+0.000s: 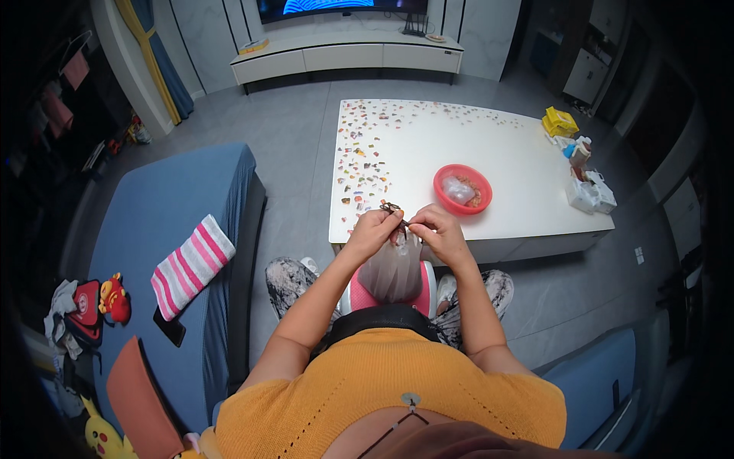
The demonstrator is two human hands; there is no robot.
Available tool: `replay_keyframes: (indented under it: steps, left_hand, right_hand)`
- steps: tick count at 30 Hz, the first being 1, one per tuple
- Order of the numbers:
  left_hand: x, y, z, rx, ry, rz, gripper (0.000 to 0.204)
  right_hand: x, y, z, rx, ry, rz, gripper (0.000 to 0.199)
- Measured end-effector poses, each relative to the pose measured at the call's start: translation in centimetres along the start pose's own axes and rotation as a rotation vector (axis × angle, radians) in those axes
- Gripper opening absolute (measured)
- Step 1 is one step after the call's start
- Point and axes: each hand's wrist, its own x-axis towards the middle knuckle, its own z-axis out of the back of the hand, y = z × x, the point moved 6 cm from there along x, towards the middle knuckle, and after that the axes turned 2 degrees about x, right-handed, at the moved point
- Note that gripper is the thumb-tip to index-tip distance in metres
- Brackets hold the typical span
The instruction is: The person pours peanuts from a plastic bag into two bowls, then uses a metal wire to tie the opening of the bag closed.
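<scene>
My left hand (375, 232) is closed around a small bunch of thin dark-brown strands (392, 207), whose kind I cannot make out. Close beside it, my right hand (441, 235) pinches at the same bunch with thumb and forefinger. Just below both hands, a translucent plastic bag (390, 274) stands between my knees, over a pink bin (359, 294). Beyond my right hand, a red bowl (438, 186) rests on the white table (409, 164). Inside it are a clear plastic bag (458, 190) and small brownish pieces.
Many small colourful pieces (358, 164) lie along the table's left and far edges. A yellow packet (560, 121), a bottle (581, 151) and a white plastic pack (590, 193) stand at its right end. On the blue sofa (176, 191) to my left lies a striped towel (193, 266).
</scene>
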Motion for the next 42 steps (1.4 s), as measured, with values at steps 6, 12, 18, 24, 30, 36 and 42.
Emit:
replay_keyframes:
  steps: [6,12,18,24,30,36,42]
  left_hand:
    - [-0.7,-3.2,-0.1,0.281,-0.100,-0.071,0.035]
    - [-0.6,-3.9,-0.1,0.442,-0.228,-0.256,0.024]
    - [-0.6,-3.1,-0.3,0.348,-0.289,-0.298,0.018]
    - [-0.7,-3.4,-0.1,0.400,-0.240,-0.250,0.020]
    - [0.0,-1.4,0.1,0.073,0.057,0.023,0.024]
    - [-1.3,-2.2,-0.6,0.553,-0.071,-0.374,0.014]
    - [-3.6,-2.8,-1.5,0.694,-0.453,-0.682,0.017]
  right_hand:
    - [0.0,1.3,0.2,-0.116,0.005,0.005,0.011]
    - [-0.9,0.8,-0.8,-0.053,0.000,-0.117,0.015]
    - [-1.4,1.4,-2.2,-0.051,-0.112,-0.080,0.018]
    - [-1.2,0.9,-2.6,-0.251,-0.104,-0.015,0.016]
    - [-2.2,-3.1,-3.7,0.822,0.038,-0.580,0.022]
    - [-2.0,-3.6,-3.7,0.807,0.018,-0.622,0.025]
    - [-2.3,-3.9,-4.1,0.812,0.050,-0.677,0.026]
